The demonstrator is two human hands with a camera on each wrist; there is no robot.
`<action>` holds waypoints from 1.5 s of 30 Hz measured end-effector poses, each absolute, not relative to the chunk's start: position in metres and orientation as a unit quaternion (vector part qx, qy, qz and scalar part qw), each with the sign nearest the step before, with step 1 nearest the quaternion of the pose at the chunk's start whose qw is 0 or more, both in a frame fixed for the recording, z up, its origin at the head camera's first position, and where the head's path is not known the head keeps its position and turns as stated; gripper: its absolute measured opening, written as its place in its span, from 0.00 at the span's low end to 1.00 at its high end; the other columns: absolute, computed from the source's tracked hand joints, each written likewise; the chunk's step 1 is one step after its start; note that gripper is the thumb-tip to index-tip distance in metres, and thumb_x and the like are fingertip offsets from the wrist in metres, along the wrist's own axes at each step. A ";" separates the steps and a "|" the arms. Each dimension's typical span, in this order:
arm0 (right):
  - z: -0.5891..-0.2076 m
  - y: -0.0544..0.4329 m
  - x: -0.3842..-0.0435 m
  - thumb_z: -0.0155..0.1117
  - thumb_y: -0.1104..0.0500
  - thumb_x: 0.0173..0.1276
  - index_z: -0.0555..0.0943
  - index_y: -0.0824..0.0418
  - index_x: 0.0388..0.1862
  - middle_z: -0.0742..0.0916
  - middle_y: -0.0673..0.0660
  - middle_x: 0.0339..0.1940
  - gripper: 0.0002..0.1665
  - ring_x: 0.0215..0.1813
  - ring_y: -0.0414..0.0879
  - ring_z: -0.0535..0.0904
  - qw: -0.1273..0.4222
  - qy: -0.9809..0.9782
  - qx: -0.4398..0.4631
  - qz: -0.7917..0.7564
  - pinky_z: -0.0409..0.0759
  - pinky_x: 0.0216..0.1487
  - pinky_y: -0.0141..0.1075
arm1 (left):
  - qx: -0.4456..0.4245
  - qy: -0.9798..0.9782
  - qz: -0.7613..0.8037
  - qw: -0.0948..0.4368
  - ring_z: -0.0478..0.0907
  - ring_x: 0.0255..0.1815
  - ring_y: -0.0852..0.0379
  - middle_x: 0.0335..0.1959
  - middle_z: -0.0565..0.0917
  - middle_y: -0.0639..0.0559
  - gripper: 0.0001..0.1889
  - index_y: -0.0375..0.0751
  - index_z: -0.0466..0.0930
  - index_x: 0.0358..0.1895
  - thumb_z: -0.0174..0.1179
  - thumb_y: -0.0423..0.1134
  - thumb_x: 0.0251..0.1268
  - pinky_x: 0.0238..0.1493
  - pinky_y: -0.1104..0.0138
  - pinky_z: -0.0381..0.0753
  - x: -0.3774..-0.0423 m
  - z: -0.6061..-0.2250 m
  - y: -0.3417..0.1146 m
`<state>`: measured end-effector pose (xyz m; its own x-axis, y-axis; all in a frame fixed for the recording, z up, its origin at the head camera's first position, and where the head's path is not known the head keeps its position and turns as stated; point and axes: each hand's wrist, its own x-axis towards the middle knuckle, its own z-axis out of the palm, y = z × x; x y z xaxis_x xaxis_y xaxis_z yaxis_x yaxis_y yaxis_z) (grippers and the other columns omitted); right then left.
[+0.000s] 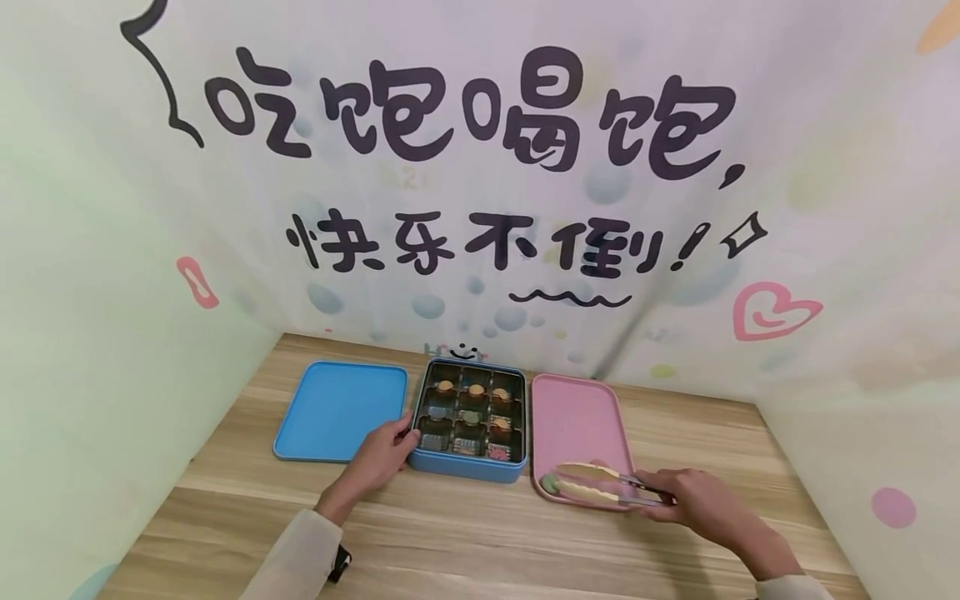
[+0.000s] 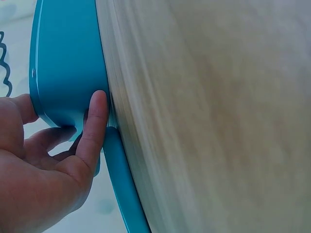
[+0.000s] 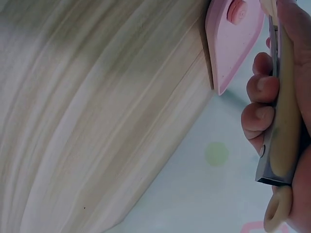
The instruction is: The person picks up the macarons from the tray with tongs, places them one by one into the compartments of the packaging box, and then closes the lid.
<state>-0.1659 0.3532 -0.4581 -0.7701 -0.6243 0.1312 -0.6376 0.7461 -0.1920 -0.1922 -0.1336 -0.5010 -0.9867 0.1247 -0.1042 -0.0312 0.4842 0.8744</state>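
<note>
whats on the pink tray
At least one pink treat lies on the tray. A green treat is by the tongs; whether it touches the tray isn't clear. Whatever the tongs cover can't be seen.

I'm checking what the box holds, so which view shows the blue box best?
The head view: it looks down into the blue box, the only one showing its inside. The left wrist view shows part of its outer wall and a corner, close up. The right wrist view shows none of it.

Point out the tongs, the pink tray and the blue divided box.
Tongs [image 1: 597, 496], head view: cream part of the lower arm.
Pink tray [image 1: 577, 421], head view: bare floor.
Blue divided box [image 1: 468, 468], head view: front wall.
</note>
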 end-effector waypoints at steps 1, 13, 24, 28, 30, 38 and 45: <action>-0.459 0.353 -0.166 0.72 0.44 0.61 0.86 0.56 0.55 0.65 0.32 0.21 0.27 0.23 0.25 0.59 0.027 -0.935 0.336 0.113 0.62 0.25 0.25 | 0.028 0.858 0.507 0.077 0.71 0.23 0.55 0.31 0.72 0.46 0.30 0.36 0.58 0.76 0.50 0.43 0.78 0.26 0.64 0.69 -0.192 -0.501 -0.134; -0.467 0.343 -0.169 0.69 0.40 0.63 0.86 0.59 0.56 0.66 0.35 0.18 0.31 0.22 0.29 0.60 0.031 -0.953 0.286 0.095 0.63 0.26 0.28 | 0.027 0.859 0.507 0.071 0.74 0.25 0.52 0.33 0.73 0.45 0.29 0.35 0.59 0.76 0.50 0.42 0.78 0.27 0.64 0.71 -0.191 -0.499 -0.133; -0.472 0.342 -0.175 0.69 0.38 0.62 0.86 0.57 0.55 0.67 0.35 0.19 0.31 0.23 0.28 0.61 0.027 -0.945 0.308 0.109 0.63 0.26 0.27 | 0.026 0.859 0.505 0.076 0.74 0.26 0.52 0.33 0.72 0.46 0.29 0.36 0.58 0.76 0.50 0.42 0.78 0.28 0.64 0.72 -0.191 -0.498 -0.134; -0.476 0.338 -0.175 0.68 0.38 0.62 0.87 0.57 0.54 0.82 0.38 0.27 0.30 0.28 0.30 0.70 0.038 -0.945 0.310 0.094 0.71 0.29 0.31 | 0.027 0.860 0.504 0.074 0.74 0.26 0.51 0.32 0.72 0.46 0.29 0.35 0.58 0.76 0.50 0.42 0.78 0.28 0.64 0.71 -0.191 -0.498 -0.134; -0.478 0.336 -0.175 0.69 0.38 0.62 0.87 0.57 0.53 0.87 0.43 0.34 0.29 0.31 0.32 0.74 0.046 -0.945 0.309 0.093 0.75 0.31 0.33 | 0.027 0.860 0.504 0.074 0.75 0.26 0.50 0.33 0.72 0.45 0.29 0.35 0.58 0.76 0.50 0.42 0.78 0.28 0.64 0.72 -0.191 -0.498 -0.134; -0.476 0.337 -0.178 0.70 0.40 0.62 0.86 0.58 0.55 0.88 0.46 0.37 0.30 0.31 0.32 0.73 0.039 -0.952 0.281 0.118 0.73 0.31 0.31 | 0.026 0.861 0.501 0.078 0.77 0.30 0.51 0.40 0.75 0.44 0.29 0.35 0.58 0.76 0.50 0.42 0.78 0.30 0.64 0.74 -0.190 -0.496 -0.134; -0.470 0.335 -0.183 0.74 0.48 0.59 0.84 0.64 0.57 0.79 0.38 0.22 0.30 0.23 0.28 0.64 0.088 -0.947 0.265 0.159 0.66 0.26 0.27 | 0.028 0.859 0.505 0.077 0.77 0.29 0.51 0.38 0.75 0.44 0.29 0.35 0.58 0.76 0.50 0.42 0.78 0.30 0.64 0.74 -0.190 -0.497 -0.133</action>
